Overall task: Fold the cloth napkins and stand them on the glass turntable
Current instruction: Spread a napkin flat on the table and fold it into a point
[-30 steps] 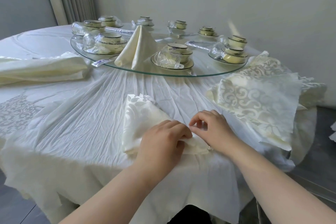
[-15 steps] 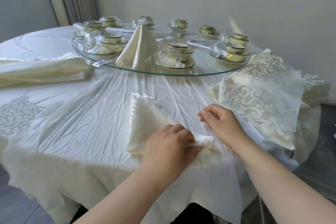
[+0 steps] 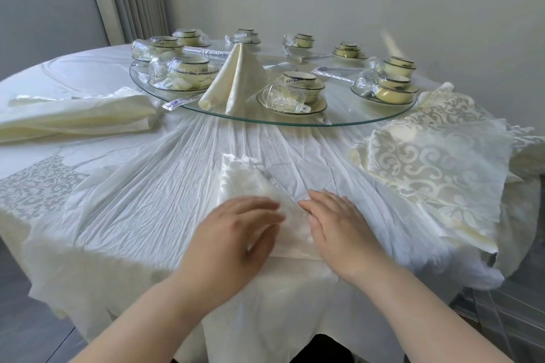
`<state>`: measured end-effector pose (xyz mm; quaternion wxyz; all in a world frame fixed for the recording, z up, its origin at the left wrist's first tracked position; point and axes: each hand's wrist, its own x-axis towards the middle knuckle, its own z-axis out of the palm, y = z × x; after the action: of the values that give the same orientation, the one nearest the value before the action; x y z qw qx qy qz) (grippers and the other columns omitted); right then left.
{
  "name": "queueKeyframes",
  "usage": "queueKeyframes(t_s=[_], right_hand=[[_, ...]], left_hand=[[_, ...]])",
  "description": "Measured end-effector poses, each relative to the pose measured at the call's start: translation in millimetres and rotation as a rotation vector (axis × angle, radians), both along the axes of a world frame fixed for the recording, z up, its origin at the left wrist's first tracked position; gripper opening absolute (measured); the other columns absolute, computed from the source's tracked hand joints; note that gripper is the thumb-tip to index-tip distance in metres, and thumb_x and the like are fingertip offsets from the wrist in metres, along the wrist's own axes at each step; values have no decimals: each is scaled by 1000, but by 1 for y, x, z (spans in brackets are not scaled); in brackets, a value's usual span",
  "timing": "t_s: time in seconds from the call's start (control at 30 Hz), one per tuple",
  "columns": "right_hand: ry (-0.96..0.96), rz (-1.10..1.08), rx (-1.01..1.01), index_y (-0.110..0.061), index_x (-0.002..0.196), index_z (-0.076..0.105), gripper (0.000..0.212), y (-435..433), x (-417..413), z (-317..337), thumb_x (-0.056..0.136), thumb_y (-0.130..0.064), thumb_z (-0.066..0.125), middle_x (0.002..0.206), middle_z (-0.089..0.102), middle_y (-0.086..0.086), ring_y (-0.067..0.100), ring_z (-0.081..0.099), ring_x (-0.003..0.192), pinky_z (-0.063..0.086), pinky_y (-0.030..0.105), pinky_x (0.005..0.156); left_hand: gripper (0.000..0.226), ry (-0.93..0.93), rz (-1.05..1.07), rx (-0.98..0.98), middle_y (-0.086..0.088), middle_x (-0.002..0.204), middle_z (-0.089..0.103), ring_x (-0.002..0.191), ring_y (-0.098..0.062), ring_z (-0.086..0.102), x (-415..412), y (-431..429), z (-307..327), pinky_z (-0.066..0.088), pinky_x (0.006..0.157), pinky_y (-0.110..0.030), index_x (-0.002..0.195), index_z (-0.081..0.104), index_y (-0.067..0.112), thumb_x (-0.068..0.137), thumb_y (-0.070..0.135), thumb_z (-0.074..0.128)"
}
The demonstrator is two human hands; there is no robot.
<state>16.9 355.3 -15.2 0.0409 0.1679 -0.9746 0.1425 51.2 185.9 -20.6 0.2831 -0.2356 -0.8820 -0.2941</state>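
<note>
A cream patterned napkin (image 3: 247,186), partly folded, lies on the white tablecloth near the table's front edge. My left hand (image 3: 236,233) lies over its near left part, fingers fairly straight and blurred. My right hand (image 3: 336,221) rests flat on the napkin's right edge, fingers extended. A folded cream napkin (image 3: 236,76) stands upright as a cone on the glass turntable (image 3: 339,122), at its front left. A pile of unfolded patterned napkins (image 3: 436,162) lies to the right.
Several shrink-wrapped bowl and saucer sets (image 3: 292,91) ring the turntable, with wrapped chopsticks (image 3: 333,71) among them. A long folded cream cloth (image 3: 76,115) lies at the left. The tablecloth (image 3: 141,203) hangs over the near edge. A wall stands close behind.
My left hand has flattened and slid over the napkin, no longer pinching its corner. My right hand came down from the napkin's far side to press flat on its right edge.
</note>
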Motion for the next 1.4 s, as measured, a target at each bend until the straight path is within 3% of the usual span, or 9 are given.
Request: queueKeyframes(t_s=[0.13,0.3,0.47,0.63,0.8,0.93,1.03,1.2,1.4], right_hand=[[-37,10,64,-34,141,26,80,0,0,2,70,-41,-11,152,12,-15,2,3,140,-8,23,111],[-5,22,150,-35,143,13,73,8,-4,12,74,-38,-10,153,4,-17,2,-4,141,-12,24,110],[175,43,86,-15,121,59,56,-15,-4,10,79,-21,21,130,55,3,20,51,122,21,31,102],[56,21,203,-20,128,53,68,-15,-5,-4,76,-39,12,134,49,-10,3,47,123,14,18,105],[151,72,167,-24,112,52,39,-13,-1,-16,95,-25,17,107,68,-12,3,64,99,18,21,98],[250,36,198,-25,115,44,36,-14,-4,-18,81,-31,31,108,67,-15,5,47,110,14,18,100],[298,10,212,-26,115,43,33,-13,-3,-17,86,-30,29,109,66,-16,6,44,111,13,19,101],[225,43,225,-26,113,47,39,-12,-2,-15,78,-33,34,107,67,-15,1,53,108,14,20,101],[291,12,210,-18,92,73,43,-15,-3,-12,79,-26,33,101,70,-9,6,67,93,14,21,98]], left_hand=[[92,-304,96,-342,1,149,30,138,-4,17,-17,-12,16,1,103,-11,141,34,22,66,70,14],[134,-515,84,-617,9,154,-14,121,6,-28,-23,-11,7,-23,99,-18,147,-7,30,26,72,-46],[123,-527,70,-635,8,153,-20,121,4,-30,-23,-10,9,-24,99,-19,146,-14,26,37,79,-34],[96,-670,102,-619,8,150,-27,125,2,-31,-33,-11,16,-21,102,-21,144,-18,23,69,76,10],[146,-708,167,-552,11,150,-22,136,-2,-21,-70,-30,17,-15,109,-26,146,-14,21,20,94,-9],[110,-698,284,-531,4,155,-12,141,-8,-14,-83,-40,16,-12,111,-29,147,-10,18,62,87,-6],[135,-646,316,-549,5,155,-8,141,-9,-12,-82,-39,14,-13,111,-31,147,-7,18,33,86,-31],[61,-308,389,-530,-1,155,9,143,-16,5,-59,-19,26,-6,114,-36,147,11,11,96,43,8],[50,-371,-32,-498,6,109,68,104,-8,63,-28,6,0,35,94,-27,109,68,17,84,41,32]])
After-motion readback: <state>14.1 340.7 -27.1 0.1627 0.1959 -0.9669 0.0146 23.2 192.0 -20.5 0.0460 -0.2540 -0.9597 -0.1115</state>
